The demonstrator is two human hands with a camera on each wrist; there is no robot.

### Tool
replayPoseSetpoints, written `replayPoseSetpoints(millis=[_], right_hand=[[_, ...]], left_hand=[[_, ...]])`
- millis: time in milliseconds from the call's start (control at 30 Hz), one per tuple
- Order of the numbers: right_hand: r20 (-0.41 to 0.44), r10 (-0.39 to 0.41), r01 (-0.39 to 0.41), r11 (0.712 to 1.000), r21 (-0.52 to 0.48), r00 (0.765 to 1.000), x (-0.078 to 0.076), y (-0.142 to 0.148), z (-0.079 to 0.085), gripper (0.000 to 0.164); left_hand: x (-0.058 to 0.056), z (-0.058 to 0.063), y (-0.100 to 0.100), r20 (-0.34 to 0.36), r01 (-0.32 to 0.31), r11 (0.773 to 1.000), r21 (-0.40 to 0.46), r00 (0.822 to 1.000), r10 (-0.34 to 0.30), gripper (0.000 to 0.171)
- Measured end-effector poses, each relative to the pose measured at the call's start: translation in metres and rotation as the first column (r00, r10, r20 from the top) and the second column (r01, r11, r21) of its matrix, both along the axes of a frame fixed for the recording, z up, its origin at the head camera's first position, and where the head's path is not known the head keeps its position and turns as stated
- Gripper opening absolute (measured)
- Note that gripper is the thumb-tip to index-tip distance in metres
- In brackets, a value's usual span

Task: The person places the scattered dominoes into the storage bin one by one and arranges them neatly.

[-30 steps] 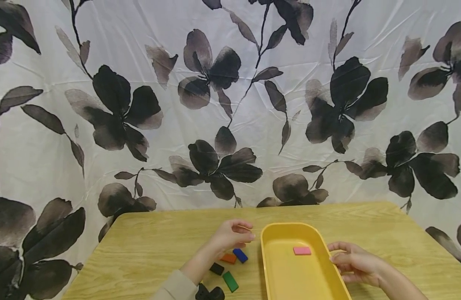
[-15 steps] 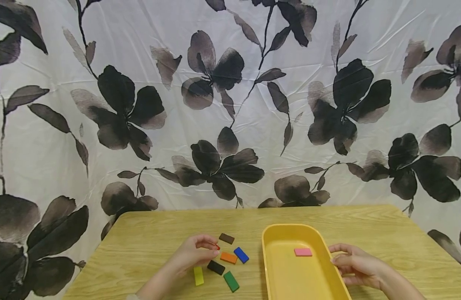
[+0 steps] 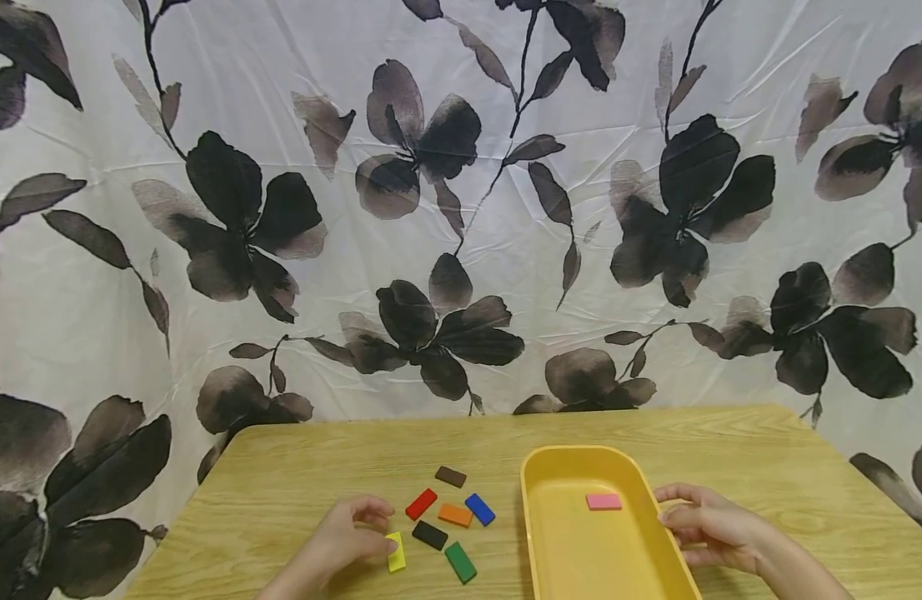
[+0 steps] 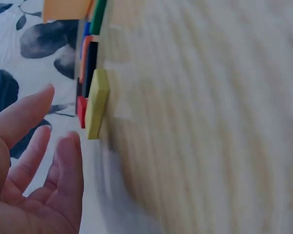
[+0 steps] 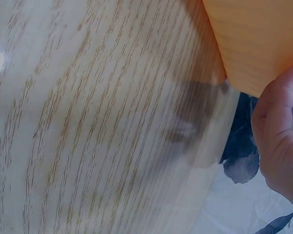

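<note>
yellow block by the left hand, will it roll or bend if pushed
The yellow block would probably slide rather than roll, since it lies flat with straight edges. It is likely stiff, as its shape shows no sag.

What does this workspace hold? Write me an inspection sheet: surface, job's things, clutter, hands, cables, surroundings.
Surface: table, wood-grained.
Job's things: brown block, red block, orange block, blue block, black block, green block and yellow block on the table; pink block inside the tray.
Clutter: nothing seen.
Hands: left hand at the yellow block, fingers apart, contact unclear; right hand at the tray's right side.
Cables: nothing seen.
Surroundings: floral cloth behind the table.
</note>
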State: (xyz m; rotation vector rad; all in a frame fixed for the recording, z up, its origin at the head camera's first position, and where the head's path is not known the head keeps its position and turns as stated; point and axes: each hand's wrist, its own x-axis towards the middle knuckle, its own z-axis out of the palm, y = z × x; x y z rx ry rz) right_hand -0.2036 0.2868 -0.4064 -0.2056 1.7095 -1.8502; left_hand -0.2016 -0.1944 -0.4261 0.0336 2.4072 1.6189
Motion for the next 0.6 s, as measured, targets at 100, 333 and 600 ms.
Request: replayPoseSetpoints(millis=[100,333,600], right_hand=[[0.001,0.003,-0.003,1.000,0.009,1.000,0.000,-0.001,0.002,0.023],[0.008,0.008,-0.008,1.000,0.012,1.000,0.000,-0.003,0.005,0.022],[0.019,0.002,-0.003,1.000,0.024,1.000,-0.001,-0.004,0.003,0.024]], left_hand=[[0.001,-0.003,-0.001,0.012,-0.005,0.999,-0.042,1.000,0.006,0.047],[0.003,-0.011,-0.002,-0.024,0.059,0.986,-0.155,0.998,-0.064,0.051],[0.001,-0.013,-0.001,-0.101,0.146,0.945,-0.293,0.978,-0.182,0.049]])
